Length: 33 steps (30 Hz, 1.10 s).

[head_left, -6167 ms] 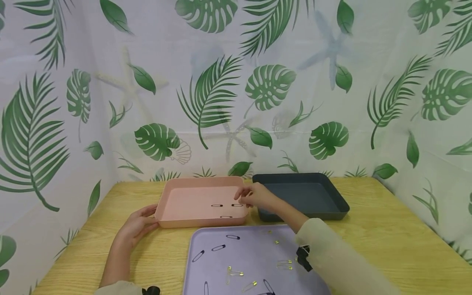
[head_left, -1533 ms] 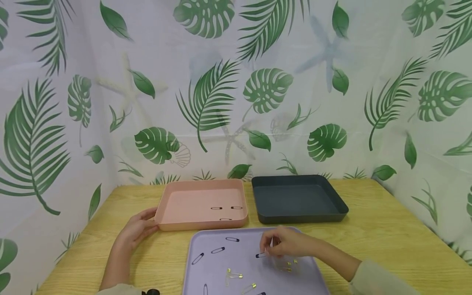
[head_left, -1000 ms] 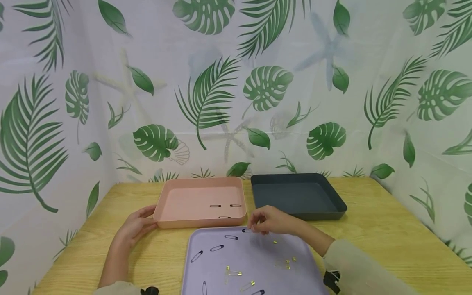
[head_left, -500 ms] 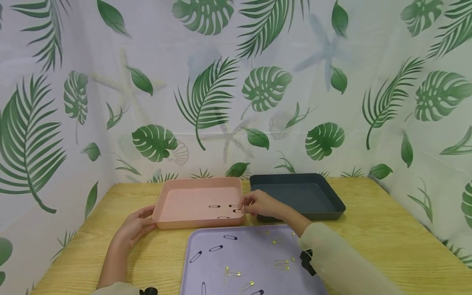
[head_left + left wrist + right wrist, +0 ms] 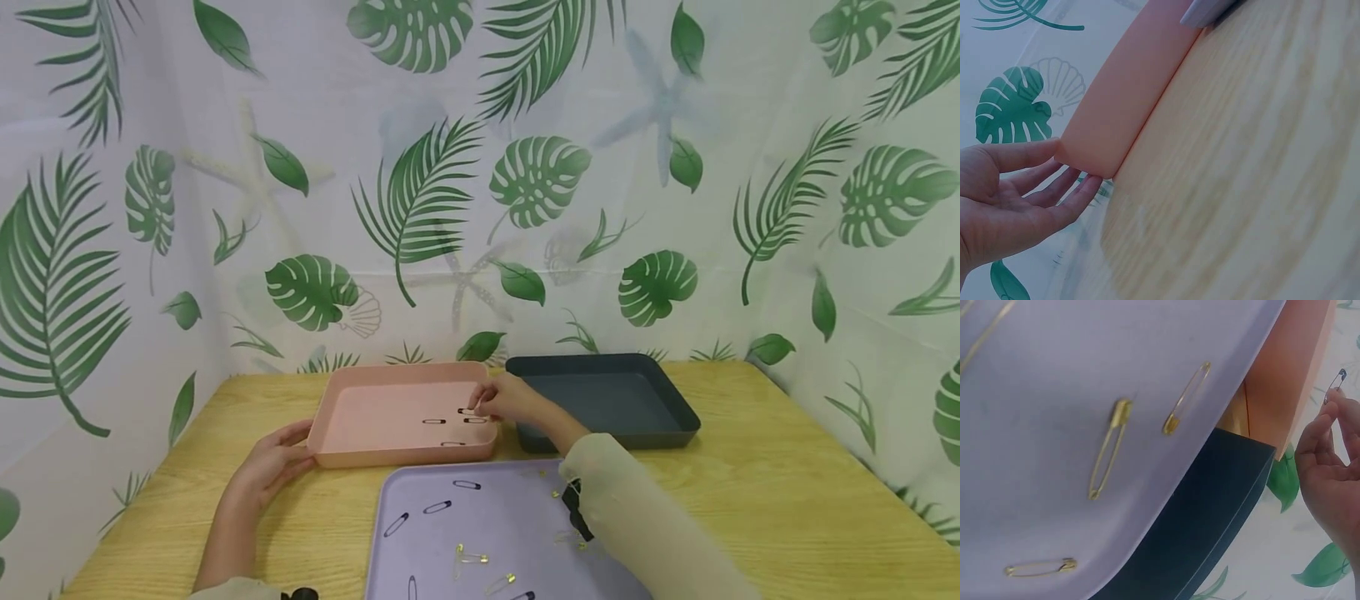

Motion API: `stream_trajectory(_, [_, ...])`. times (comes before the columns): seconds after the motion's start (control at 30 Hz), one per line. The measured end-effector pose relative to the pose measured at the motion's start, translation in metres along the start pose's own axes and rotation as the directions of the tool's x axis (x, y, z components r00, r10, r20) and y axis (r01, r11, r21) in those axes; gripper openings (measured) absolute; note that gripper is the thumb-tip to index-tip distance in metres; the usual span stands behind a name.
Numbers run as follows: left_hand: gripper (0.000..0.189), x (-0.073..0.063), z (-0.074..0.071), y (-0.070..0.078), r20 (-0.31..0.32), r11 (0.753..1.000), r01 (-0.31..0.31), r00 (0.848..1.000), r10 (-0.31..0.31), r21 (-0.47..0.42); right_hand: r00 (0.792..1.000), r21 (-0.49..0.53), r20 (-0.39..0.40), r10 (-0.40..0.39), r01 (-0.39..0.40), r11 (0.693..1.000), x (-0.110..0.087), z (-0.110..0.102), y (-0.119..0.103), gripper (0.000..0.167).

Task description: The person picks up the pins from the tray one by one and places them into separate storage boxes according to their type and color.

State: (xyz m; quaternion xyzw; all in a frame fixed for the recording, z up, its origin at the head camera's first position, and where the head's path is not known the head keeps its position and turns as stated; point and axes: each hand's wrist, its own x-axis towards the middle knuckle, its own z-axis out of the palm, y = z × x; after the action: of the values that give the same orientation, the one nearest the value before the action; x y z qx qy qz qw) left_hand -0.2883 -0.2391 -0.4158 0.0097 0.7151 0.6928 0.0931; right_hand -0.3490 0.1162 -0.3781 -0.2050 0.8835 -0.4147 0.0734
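Over the right end of the pink tray [image 5: 375,408], in the head view, the right hand [image 5: 512,398] has its fingers clamped on a black safety pin [image 5: 462,411], whose dark head points left; whether that pin touches the tray's floor I cannot tell. Beneath and beside it, three loose pins [image 5: 434,422] lie inside the pink tray, all toward its right half. At the pink tray's left end, the left hand [image 5: 266,471] rests its fingers against the outside of the wall by the near corner. Just right of the pink tray sits a navy tray [image 5: 611,439], and on its near side lies a lavender tray [image 5: 540,575] with scattered black pins [image 5: 442,505] and gold pins [image 5: 483,559]. All three trays rest on a wooden desk [image 5: 772,475], with a leaf-printed cloth [image 5: 465,83] behind the pink tray. From the left wrist, the left hand's fingers are slightly apart, their tips touching the pink tray's corner, and the lavender tray's edge shows farther along the pink wall. From the right wrist, the right hand's fingertips are together on the black safety pin, seen past the pink tray's wall, while several gold pins lie spread over the lavender tray, nearer the camera than the pink one.
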Motion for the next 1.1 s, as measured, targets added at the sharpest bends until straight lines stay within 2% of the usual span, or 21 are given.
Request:
stream_trajectory(0.7, [0.055, 0.0, 0.0, 0.002, 0.004, 1.0, 0.001, 1.0, -0.001, -0.001, 0.991, 0.006, -0.052, 0.126, -0.126, 0.992, 0.01, 0.009, 0.006, 0.006])
stream_trajectory(1.1, [0.056, 0.002, -0.001, -0.001, 0.003, 1.0, 0.003, 1.0, -0.003, -0.01, 0.991, -0.026, -0.06, 0.121, -0.123, 0.992, 0.012, 0.012, 0.011, 0.006])
